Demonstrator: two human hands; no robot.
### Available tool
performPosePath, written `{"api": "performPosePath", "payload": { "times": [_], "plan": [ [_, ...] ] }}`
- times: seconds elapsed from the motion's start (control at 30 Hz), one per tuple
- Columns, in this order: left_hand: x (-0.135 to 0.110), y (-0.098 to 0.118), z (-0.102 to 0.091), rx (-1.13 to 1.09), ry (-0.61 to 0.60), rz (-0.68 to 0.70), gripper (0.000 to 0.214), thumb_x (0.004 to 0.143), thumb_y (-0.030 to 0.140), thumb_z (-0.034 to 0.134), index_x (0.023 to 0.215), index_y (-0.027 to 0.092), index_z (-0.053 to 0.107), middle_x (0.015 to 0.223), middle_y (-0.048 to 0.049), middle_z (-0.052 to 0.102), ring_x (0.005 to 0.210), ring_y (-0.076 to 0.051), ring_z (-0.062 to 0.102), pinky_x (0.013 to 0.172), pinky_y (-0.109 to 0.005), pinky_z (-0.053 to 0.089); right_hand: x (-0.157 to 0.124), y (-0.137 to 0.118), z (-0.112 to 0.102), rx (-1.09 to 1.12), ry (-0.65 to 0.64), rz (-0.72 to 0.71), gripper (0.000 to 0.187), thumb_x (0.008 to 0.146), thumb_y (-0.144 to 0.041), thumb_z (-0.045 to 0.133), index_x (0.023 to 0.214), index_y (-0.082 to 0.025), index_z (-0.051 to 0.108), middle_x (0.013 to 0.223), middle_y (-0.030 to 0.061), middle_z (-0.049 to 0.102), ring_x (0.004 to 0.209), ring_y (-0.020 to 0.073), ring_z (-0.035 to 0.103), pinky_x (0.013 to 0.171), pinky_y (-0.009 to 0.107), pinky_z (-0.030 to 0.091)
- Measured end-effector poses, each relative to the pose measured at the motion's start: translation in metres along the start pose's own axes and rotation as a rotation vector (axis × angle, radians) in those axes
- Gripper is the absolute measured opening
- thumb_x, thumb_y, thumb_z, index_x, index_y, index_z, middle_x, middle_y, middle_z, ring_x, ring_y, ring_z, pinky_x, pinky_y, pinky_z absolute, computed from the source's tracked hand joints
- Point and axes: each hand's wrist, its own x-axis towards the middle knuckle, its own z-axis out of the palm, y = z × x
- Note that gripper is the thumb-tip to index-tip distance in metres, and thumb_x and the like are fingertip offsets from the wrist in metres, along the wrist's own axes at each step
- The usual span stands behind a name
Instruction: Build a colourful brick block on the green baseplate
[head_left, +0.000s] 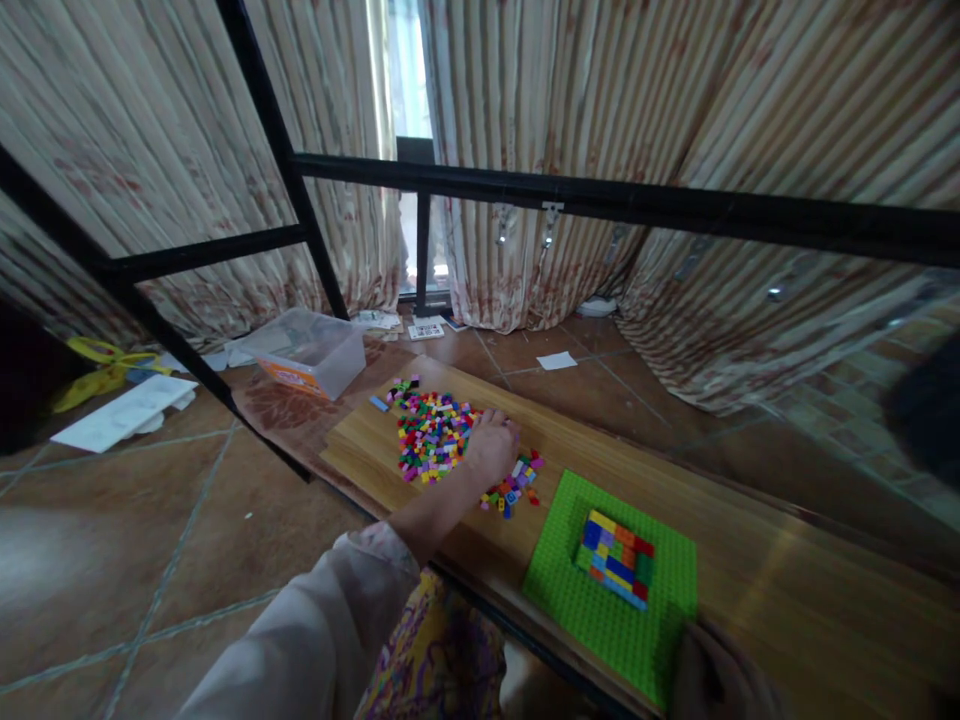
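Observation:
My left hand (493,447) reaches over the right part of a heap of small coloured toy bricks (431,435). Its fingers curl down among the bricks; their tips, and whatever they may hold, are hidden. A smaller group of loose bricks (517,488) lies just right of this hand. Further right is a green studded baseplate (559,560), bearing a low, roughly rectangular build of multicoloured bricks (616,560). Dark and blurred, my right hand (720,675) is at the baseplate's lower right corner, with its fingers not clearly visible.
The wooden board (757,560) supports the bricks and baseplate. A clear plastic box (319,350) with an orange label stands beyond its left end. Black metal bars (525,185) cross above the board, with curtains (555,100) behind. Papers (556,360) lie on the tiled floor.

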Motion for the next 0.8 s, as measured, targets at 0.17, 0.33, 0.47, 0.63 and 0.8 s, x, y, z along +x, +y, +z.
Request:
{"api": "performPosePath", "payload": {
  "times": [0.17, 0.33, 0.47, 0.63, 0.8],
  "plan": [
    [0.007, -0.001, 0.004, -0.004, -0.026, 0.025, 0.014, 0.084, 0.013, 0.054, 0.088, 0.016, 0.067, 0.105, -0.0104, 0.063, 0.103, -0.025, 0.053, 0.094, -0.043, 0.044, 0.003, -0.019, -0.005, -0.068, 0.029, -0.02, 0.045, 0.093, -0.045, 0.038, 0.097, -0.014, 0.07, 0.106, 0.0155, 0.069, 0.094, 0.029, 0.061, 0.084, 0.043, 0.046],
    [-0.008, 0.007, -0.003, -0.074, -0.021, 0.068, 0.016, 0.09, 0.014, 0.049, 0.089, 0.017, 0.065, 0.102, -0.0081, 0.064, 0.099, -0.021, 0.057, 0.094, -0.036, 0.046, 0.006, -0.026, -0.008, -0.094, 0.011, 0.0, 0.046, 0.095, -0.046, 0.037, 0.097, -0.014, 0.069, 0.107, 0.0147, 0.069, 0.095, 0.028, 0.059, 0.083, 0.041, 0.045],
    [-0.038, 0.026, -0.004, -0.403, -0.022, 0.027, 0.014, 0.092, 0.016, 0.047, 0.096, 0.02, 0.06, 0.093, -0.0022, 0.066, 0.085, -0.015, 0.062, 0.08, -0.028, 0.049, 0.007, -0.028, -0.007, -0.094, 0.021, 0.019, 0.048, 0.095, -0.048, 0.035, 0.096, -0.014, 0.07, 0.104, 0.0148, 0.07, 0.097, 0.0277, 0.058, 0.085, 0.042, 0.044],
    [-0.079, 0.044, -0.005, -0.639, -0.069, -0.012, 0.011, 0.089, 0.015, 0.047, 0.089, 0.019, 0.058, 0.083, -0.0009, 0.065, 0.076, -0.014, 0.062, 0.071, -0.024, 0.049, 0.006, -0.026, -0.005, -0.067, 0.024, 0.013, 0.044, 0.095, -0.046, 0.038, 0.097, -0.015, 0.07, 0.104, 0.0142, 0.07, 0.095, 0.0272, 0.059, 0.085, 0.042, 0.044],
    [-0.105, 0.033, -0.013, -0.529, -0.08, 0.034, 0.013, 0.084, 0.012, 0.05, 0.091, 0.022, 0.057, 0.091, -0.0016, 0.064, 0.087, -0.016, 0.062, 0.078, -0.027, 0.05, 0.004, -0.021, -0.005, -0.094, 0.006, -0.009, 0.045, 0.094, -0.045, 0.037, 0.097, -0.014, 0.069, 0.105, 0.0136, 0.07, 0.093, 0.0278, 0.059, 0.085, 0.041, 0.045]
  ]
}}
